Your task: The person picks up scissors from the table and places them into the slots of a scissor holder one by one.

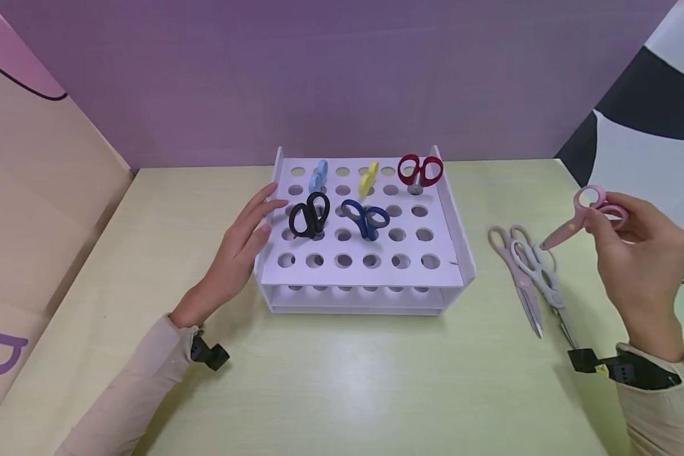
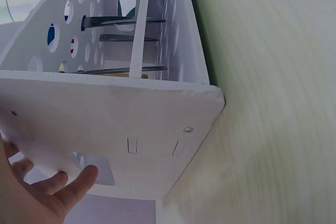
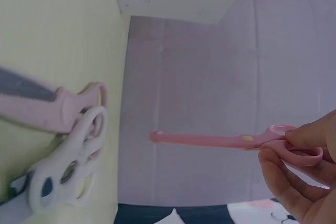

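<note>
A pair of small pink scissors is pinched by its handles between the thumb and fingers of my right hand. In the right wrist view, its closed pink blade end points left, held above the table. My left hand rests with extended fingers at the left side wall of a white rack with rows of round holes. Several scissors stand handles-up in it: light blue, yellow, red, black and navy. Their blades show inside the rack in the left wrist view.
Right of the rack, pale pink scissors and grey-white scissors lie overlapping on the light table. Their handles overlap, so I cannot tell whether another pair lies beneath. A purple wall panel stands behind the rack.
</note>
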A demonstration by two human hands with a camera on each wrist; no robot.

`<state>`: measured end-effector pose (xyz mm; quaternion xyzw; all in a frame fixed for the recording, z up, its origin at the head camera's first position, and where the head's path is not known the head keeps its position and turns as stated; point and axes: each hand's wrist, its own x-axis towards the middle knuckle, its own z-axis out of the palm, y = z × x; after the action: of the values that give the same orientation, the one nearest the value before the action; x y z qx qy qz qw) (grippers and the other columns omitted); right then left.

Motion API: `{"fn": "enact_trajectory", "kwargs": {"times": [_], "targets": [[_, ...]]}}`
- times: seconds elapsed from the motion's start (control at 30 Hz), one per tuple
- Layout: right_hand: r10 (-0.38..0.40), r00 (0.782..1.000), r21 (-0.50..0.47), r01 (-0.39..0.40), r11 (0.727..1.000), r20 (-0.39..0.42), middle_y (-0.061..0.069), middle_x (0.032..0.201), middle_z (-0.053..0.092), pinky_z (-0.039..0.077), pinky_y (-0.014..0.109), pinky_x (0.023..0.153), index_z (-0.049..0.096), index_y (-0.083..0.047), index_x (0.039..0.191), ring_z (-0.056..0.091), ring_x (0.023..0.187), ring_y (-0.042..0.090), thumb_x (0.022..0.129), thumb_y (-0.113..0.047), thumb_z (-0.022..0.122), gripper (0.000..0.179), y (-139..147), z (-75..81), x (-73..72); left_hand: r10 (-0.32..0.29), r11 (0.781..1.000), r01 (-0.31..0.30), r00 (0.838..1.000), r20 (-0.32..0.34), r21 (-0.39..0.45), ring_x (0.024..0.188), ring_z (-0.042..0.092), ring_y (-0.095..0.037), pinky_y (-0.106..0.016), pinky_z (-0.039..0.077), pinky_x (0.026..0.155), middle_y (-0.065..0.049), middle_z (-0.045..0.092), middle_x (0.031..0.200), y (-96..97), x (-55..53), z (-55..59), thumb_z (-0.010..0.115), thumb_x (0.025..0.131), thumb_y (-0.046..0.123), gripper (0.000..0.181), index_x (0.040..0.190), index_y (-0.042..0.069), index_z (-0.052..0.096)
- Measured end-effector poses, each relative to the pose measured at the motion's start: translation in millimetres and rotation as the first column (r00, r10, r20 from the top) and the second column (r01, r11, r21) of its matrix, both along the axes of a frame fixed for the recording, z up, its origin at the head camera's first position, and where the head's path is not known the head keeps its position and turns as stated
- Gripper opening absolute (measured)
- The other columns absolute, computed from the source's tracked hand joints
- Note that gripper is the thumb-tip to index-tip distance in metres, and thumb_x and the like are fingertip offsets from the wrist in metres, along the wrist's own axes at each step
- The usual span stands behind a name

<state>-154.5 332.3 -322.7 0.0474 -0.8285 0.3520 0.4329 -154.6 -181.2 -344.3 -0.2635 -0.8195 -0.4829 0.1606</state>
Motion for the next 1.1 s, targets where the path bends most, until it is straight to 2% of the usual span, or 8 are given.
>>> {"fn": "enact_trajectory", "kwargs": {"times": [0.1, 0.2, 0.43, 0.63, 0.8, 1.0, 1.1], "targets": [[0.023, 0.999, 0.034, -0.022, 0.999, -0.033, -0.004, 0.104, 0.074, 0.042, 0.002, 0.078, 0.074, -0.001, 0.114, 0.054, 0.077, -0.02, 0.088, -0.011, 0.075, 0.028, -9, 8.8, 0.6, 0.001, 1.0, -0.001, 1.0, 0.0, -0.001, 0.148, 0.026, -0.016, -0.048, 0.022, 0.119, 0.0, 0.032, 0.161, 0.4, 0.1, 0.3, 0.038, 0.102, 0.012, 0.041, 0.14, 0.008, 0.056], [0.046, 0.998, 0.058, -0.043, 0.997, -0.046, 0.005, 0.106, 0.074, 0.043, 0.003, 0.08, 0.073, 0.0, 0.114, 0.054, 0.079, -0.02, 0.089, -0.012, 0.075, 0.028, -16, 18.2, 2.1, 0.003, 1.0, -0.003, 1.0, 0.002, -0.004, 0.148, 0.026, -0.017, -0.048, 0.022, 0.119, 0.0, 0.032, 0.161, 0.9, 0.2, 0.7, 0.037, 0.102, 0.012, 0.042, 0.14, 0.007, 0.055], [0.089, 0.994, 0.075, -0.084, 0.994, -0.069, -0.006, 0.104, 0.073, 0.044, 0.004, 0.08, 0.073, 0.001, 0.113, 0.056, 0.081, -0.018, 0.089, -0.011, 0.072, 0.027, -30, 37.1, 5.0, 0.008, 1.0, -0.008, 1.0, 0.011, -0.017, 0.148, 0.025, -0.016, -0.046, 0.023, 0.119, 0.002, 0.031, 0.161, 0.3, 0.0, 0.7, 0.037, 0.102, 0.014, 0.042, 0.14, 0.009, 0.055], [0.109, 0.992, 0.089, -0.102, 0.991, -0.07, -0.003, 0.102, 0.072, 0.044, 0.004, 0.082, 0.072, 0.004, 0.113, 0.056, 0.083, -0.017, 0.089, -0.01, 0.072, 0.028, -42, 50.4, 7.7, 0.013, 1.0, -0.013, 1.0, 0.006, -0.02, 0.148, 0.025, -0.015, -0.045, 0.023, 0.119, 0.003, 0.031, 0.161, -0.1, 1.2, 0.9, 0.037, 0.102, 0.015, 0.042, 0.14, 0.009, 0.055], [0.126, 0.99, 0.092, -0.119, 0.989, -0.071, -0.012, 0.101, 0.069, 0.045, 0.006, 0.083, 0.072, 0.004, 0.113, 0.056, 0.084, -0.014, 0.089, -0.011, 0.072, 0.028, -55, 62.1, 10.7, 0.013, 1.0, -0.012, 1.0, 0.01, -0.014, 0.148, 0.025, -0.016, -0.046, 0.022, 0.119, 0.002, 0.031, 0.161, -0.7, 1.3, 0.0, 0.037, 0.102, 0.013, 0.042, 0.141, 0.01, 0.055], [0.163, 0.982, 0.088, -0.155, 0.984, -0.095, -0.01, 0.099, 0.07, 0.046, 0.007, 0.084, 0.073, 0.004, 0.112, 0.057, 0.081, -0.013, 0.088, -0.008, 0.073, 0.026, -74, 76.2, 15.2, 0.006, 1.0, -0.006, 1.0, 0.014, -0.017, 0.149, 0.024, -0.016, -0.049, 0.02, 0.12, 0.001, 0.031, 0.161, -0.6, 0.4, -0.6, 0.038, 0.103, 0.014, 0.042, 0.141, 0.01, 0.054], [0.182, 0.977, 0.084, -0.174, 0.981, -0.108, 0.0, 0.097, 0.073, 0.047, 0.008, 0.083, 0.073, 0.006, 0.109, 0.058, 0.08, -0.012, 0.088, -0.006, 0.072, 0.025, -83, 81.6, 17.2, 0.008, 1.0, -0.008, 1.0, 0.012, -0.028, 0.149, 0.023, -0.016, -0.049, 0.021, 0.119, 0.002, 0.03, 0.161, -0.6, 0.1, -0.4, 0.038, 0.104, 0.016, 0.041, 0.142, 0.01, 0.054]]}}
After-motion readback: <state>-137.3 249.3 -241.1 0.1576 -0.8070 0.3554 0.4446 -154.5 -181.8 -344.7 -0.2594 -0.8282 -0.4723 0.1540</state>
